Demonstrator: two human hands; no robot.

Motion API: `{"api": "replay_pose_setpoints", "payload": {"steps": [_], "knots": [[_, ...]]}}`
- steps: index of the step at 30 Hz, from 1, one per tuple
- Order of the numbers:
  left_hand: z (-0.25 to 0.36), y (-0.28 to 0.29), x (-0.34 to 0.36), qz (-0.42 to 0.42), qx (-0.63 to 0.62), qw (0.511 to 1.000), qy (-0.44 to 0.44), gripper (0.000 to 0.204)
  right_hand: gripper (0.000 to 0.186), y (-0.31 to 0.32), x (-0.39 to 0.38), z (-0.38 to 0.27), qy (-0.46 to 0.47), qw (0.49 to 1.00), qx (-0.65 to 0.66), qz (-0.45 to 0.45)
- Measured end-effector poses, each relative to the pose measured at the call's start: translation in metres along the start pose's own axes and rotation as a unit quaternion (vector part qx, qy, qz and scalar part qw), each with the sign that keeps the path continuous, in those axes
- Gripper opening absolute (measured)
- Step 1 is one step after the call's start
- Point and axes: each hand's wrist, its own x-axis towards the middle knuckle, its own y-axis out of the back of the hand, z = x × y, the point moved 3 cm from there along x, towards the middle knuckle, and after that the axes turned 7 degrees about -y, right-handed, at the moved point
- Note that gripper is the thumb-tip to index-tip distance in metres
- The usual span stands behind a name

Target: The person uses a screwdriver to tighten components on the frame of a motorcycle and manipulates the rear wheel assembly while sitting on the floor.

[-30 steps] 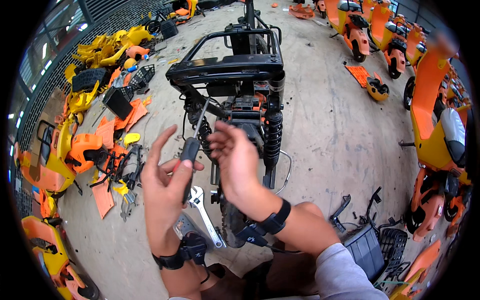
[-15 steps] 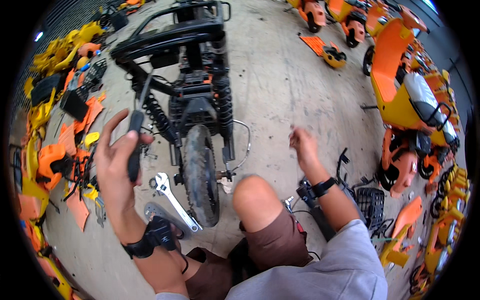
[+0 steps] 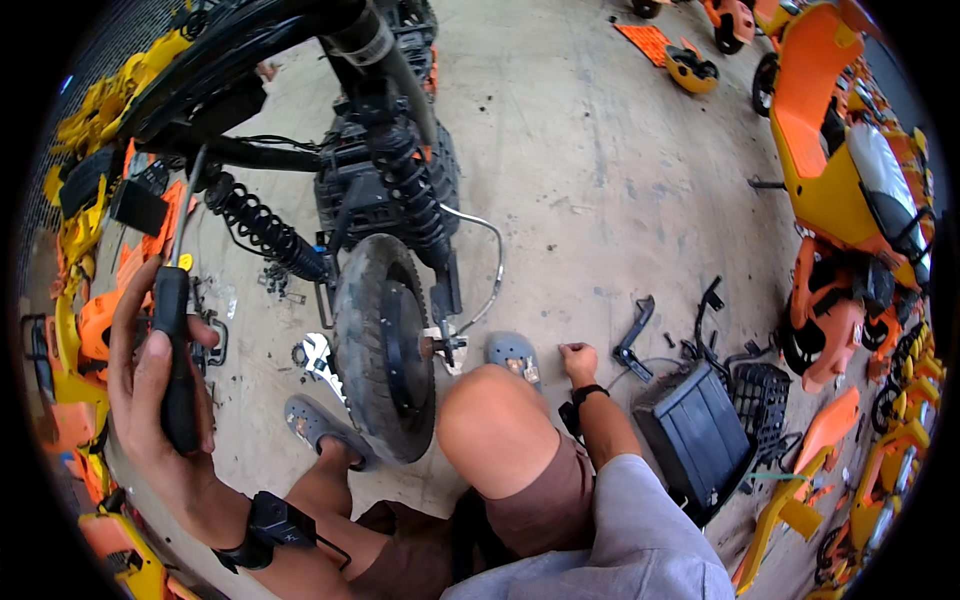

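left hand [image 3: 145, 390] grips one screwdriver [image 3: 174, 350], left side; right hand [image 3: 580, 362] curled, lower right of centre, contents unclear. two shock absorbers [image 3: 262, 228] upper left, one wheel [image 3: 362, 345]. open floor [image 3: 590, 190] upper centre.

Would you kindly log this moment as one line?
left hand: holds screwdriver | right hand: near right grey clog, contents unclear | adjustable wrench: on floor, left of wheel

No words or numbers can be read. A small pale mark shows on the black box [image 3: 280, 520] strapped at the left hand [image 3: 148, 405]'s wrist, too small to decipher.
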Motion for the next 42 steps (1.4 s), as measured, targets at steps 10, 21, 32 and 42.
{"api": "replay_pose_setpoints", "payload": {"steps": [10,21,32,42], "knots": [[0.010,0.016,0.006,-0.066,-0.112,0.989,0.064,0.051,0.021,-0.013,0.000,-0.017,-0.030,0.976,0.189,-0.107],[-0.014,0.044,0.007,-0.098,-0.201,0.972,0.070,0.047,0.013,0.217,-0.253,-0.271,0.105,0.688,0.515,-0.501],[0.010,0.142,-0.015,-0.167,-0.257,0.951,0.043,0.049,0.015,0.207,-0.490,-0.367,0.150,0.518,0.347,-0.768],[0.010,0.150,-0.020,-0.138,-0.226,0.964,0.027,0.046,0.022,0.165,-0.450,-0.437,0.291,0.548,0.494,-0.609]]}}
